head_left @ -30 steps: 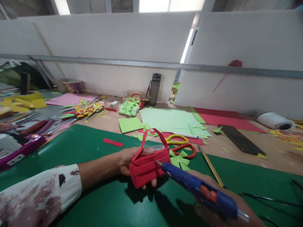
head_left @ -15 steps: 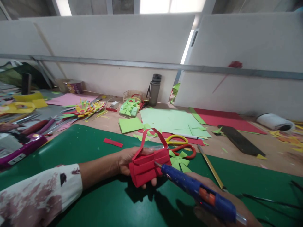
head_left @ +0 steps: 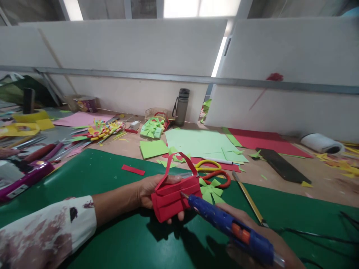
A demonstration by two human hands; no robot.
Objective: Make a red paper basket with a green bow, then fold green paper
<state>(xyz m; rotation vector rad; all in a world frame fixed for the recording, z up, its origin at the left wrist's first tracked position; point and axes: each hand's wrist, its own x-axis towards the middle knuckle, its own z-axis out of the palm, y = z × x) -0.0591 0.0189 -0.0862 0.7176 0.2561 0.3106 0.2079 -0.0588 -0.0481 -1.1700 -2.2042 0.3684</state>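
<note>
A small red paper bag (head_left: 175,203) with a looped paper handle rests in my left hand (head_left: 147,190), fingers wrapped behind and under it. My right hand (head_left: 260,235) grips a blue hot glue gun (head_left: 224,222) with an orange trigger part. The gun's metal nozzle points left at the front of the bag, at or very near its folded flap; contact cannot be made out. Just behind the bag lie scissors (head_left: 215,178) with yellow and orange handles and a light green paper flower (head_left: 211,190).
A green mat (head_left: 117,239) covers the near table. On it are a red paper strip (head_left: 133,170) and a yellow cutter (head_left: 249,200). Beyond lie pale green sheets (head_left: 199,142), a dark phone (head_left: 283,166) and a grey bottle (head_left: 182,107). A black cable (head_left: 314,234) runs at right.
The view has shifted very slightly. Both hands, the red bag and the glue gun keep nearly the same positions, the nozzle still at the bag's front.
</note>
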